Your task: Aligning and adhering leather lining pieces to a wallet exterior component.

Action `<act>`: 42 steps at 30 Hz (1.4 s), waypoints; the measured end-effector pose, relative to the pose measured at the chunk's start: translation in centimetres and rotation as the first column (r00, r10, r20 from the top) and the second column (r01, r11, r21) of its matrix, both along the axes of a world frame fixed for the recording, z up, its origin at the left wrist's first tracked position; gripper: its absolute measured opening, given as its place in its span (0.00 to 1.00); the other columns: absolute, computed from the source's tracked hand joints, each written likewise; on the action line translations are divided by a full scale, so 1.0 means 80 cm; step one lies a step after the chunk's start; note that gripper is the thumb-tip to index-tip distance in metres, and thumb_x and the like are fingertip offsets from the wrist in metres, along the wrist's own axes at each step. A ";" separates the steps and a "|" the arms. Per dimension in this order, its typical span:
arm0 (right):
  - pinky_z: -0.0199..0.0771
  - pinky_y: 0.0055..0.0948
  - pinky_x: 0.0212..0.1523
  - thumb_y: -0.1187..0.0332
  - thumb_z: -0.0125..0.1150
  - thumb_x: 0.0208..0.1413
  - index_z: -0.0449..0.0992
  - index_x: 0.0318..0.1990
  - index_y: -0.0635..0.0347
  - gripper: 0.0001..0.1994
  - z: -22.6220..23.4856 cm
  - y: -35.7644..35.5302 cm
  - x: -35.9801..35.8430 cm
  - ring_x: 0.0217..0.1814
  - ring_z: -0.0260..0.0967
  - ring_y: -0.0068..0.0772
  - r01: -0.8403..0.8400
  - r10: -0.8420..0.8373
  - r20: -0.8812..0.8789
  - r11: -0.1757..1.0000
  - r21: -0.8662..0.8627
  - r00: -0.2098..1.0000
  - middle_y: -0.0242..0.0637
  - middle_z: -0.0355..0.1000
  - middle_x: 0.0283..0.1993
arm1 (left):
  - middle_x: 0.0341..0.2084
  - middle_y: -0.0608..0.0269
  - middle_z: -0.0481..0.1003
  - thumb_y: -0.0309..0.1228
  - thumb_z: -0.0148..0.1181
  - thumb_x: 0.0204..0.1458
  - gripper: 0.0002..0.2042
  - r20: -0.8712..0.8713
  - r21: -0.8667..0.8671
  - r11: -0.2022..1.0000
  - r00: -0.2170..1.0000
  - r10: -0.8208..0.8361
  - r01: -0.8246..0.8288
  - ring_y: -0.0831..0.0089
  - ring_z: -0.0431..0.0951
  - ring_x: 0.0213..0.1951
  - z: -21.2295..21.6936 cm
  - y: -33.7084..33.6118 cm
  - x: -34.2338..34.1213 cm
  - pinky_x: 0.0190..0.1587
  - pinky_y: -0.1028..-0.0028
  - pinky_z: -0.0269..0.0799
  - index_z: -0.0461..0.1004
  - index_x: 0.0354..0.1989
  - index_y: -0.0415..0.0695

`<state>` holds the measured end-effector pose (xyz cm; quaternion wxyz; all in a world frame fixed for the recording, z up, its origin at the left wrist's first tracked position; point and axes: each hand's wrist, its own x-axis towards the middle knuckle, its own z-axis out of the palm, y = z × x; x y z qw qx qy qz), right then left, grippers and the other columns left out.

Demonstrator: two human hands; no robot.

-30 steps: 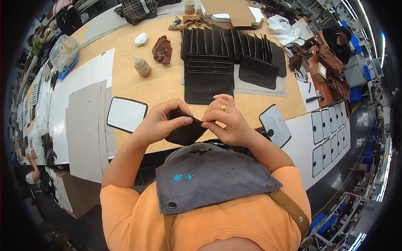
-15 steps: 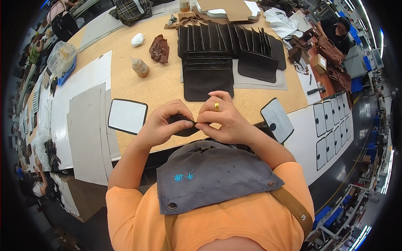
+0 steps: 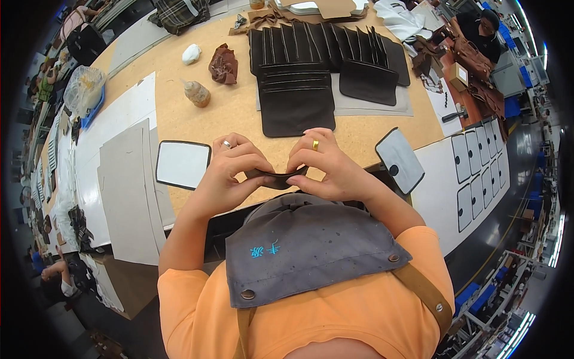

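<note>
Between my two hands is a small dark leather piece (image 3: pixel 278 181), held close to my apron at the table's near edge. My left hand (image 3: pixel 230 170) pinches its left end between thumb and fingers. At the other end my right hand (image 3: pixel 329 167), with a gold ring, pinches it the same way. The upper edge of the piece bows between the thumbs; its lower part is partly hidden. Beyond the hands lies a black leather piece with card slots (image 3: pixel 297 107), and a row of similar black pieces (image 3: pixel 311 45) stands behind it.
White panels with black borders lie left (image 3: pixel 183 164) and right (image 3: pixel 402 161) of my hands. A squeeze bottle (image 3: pixel 197 93), a crumpled brown piece (image 3: pixel 223 64) and a white lump (image 3: pixel 191 54) stand farther off. Grey sheets (image 3: pixel 128 185) lie at left. A person (image 3: pixel 478 36) sits far right.
My hands, earlier nearly touching at one spot, have moved apart along the leather piece. More of its edge now shows, spread between the two pinches.
</note>
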<state>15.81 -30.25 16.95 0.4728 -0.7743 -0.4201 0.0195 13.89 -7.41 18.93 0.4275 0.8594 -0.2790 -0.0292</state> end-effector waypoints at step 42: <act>0.48 0.34 0.58 0.69 0.65 0.45 0.73 0.31 0.55 0.07 -0.013 -0.005 0.026 0.43 0.62 0.28 -0.043 0.049 -0.207 0.999 0.034 0.977 0.26 0.68 0.31 | 0.22 0.73 0.71 0.26 0.66 0.39 0.05 -0.083 -0.106 0.993 0.995 0.046 -0.055 0.76 0.69 0.33 -0.013 -0.001 0.005 0.51 0.70 0.52 0.76 0.23 0.45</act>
